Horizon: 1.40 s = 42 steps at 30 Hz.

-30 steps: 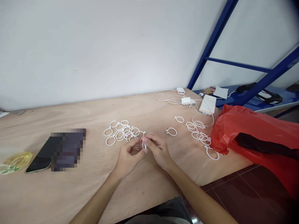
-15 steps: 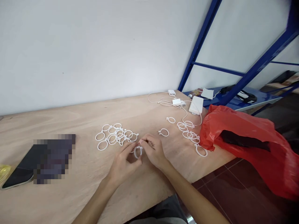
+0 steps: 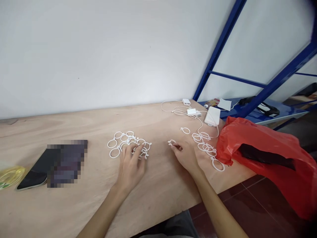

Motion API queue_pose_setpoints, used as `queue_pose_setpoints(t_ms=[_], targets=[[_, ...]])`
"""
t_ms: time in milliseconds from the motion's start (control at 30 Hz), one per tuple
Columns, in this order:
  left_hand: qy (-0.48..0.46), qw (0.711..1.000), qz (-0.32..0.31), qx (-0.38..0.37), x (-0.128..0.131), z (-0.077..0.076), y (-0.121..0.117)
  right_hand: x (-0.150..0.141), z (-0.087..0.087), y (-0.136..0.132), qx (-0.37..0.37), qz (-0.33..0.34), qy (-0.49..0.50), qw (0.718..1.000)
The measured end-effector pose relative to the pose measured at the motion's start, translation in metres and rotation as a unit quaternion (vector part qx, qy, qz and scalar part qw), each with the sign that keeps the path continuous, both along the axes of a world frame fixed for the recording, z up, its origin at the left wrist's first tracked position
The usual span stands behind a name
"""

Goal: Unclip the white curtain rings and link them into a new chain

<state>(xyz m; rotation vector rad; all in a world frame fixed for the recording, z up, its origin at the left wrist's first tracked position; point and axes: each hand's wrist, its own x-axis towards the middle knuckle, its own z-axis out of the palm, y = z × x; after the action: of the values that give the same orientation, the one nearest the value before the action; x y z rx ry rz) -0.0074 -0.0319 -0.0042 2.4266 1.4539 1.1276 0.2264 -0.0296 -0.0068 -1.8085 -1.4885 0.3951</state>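
A cluster of white curtain rings (image 3: 115, 152), each with a small eyelet, lies on the wooden table. My left hand (image 3: 131, 165) rests over the near side of that cluster, fingers spread and partly covering several rings. To the right, my right hand (image 3: 185, 154) pinches a single white curtain ring (image 3: 172, 141) at the table surface; most of this ring is hidden behind the fingers. Farther right lies a second group of rings (image 3: 218, 165), with one separate ring (image 3: 185, 131) above it.
A red plastic bag (image 3: 262, 132) covers the table's right end and hangs over its edge. White chargers (image 3: 191, 112) with cables and a white box (image 3: 212, 116) lie at the back right, near a blue metal rack (image 3: 218, 49). A phone (image 3: 34, 168) lies left beside a pixelated area.
My hands have parted. The left moved to the ring cluster and let go of the ring held between both hands; the right moved right and took hold of the lone ring.
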Motion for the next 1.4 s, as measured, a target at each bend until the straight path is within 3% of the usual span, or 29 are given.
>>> queue_pose_setpoints(t_ms=[67,167,267,433,600,867,1167,1267,1400], targets=[[-0.052,0.998,-0.036,-0.018,0.003,0.001,-0.002,-0.016,0.006,-0.001,-0.018,0.065,0.189,0.98],[-0.124,0.986,-0.068,-0.084,0.008,0.002,-0.004,-0.042,0.017,-0.004,-0.064,0.171,0.383,0.905],[-0.191,0.967,-0.086,-0.146,0.009,0.003,-0.004,-0.057,0.024,-0.007,-0.097,0.241,0.446,0.856],[-0.222,0.954,-0.109,-0.171,0.007,0.005,-0.003,-0.062,0.02,-0.009,-0.105,0.253,0.479,0.834],[-0.147,0.96,-0.145,-0.191,0.007,0.009,-0.007,-0.063,0.016,-0.009,-0.064,0.228,0.492,0.838],[-0.154,0.947,-0.189,-0.209,0.008,0.013,-0.012,-0.065,0.019,-0.013,-0.003,0.244,0.445,0.862],[-0.11,0.963,-0.169,-0.181,0.008,0.006,-0.01,-0.064,0.016,-0.013,0.008,0.234,0.455,0.859],[-0.07,0.982,-0.13,-0.118,0.003,0.0,-0.003,-0.058,0.014,-0.009,0.001,0.192,0.415,0.889],[0.022,0.995,-0.081,-0.06,-0.002,-0.008,0.004,-0.026,0.009,0.007,0.043,0.02,0.25,0.967]])
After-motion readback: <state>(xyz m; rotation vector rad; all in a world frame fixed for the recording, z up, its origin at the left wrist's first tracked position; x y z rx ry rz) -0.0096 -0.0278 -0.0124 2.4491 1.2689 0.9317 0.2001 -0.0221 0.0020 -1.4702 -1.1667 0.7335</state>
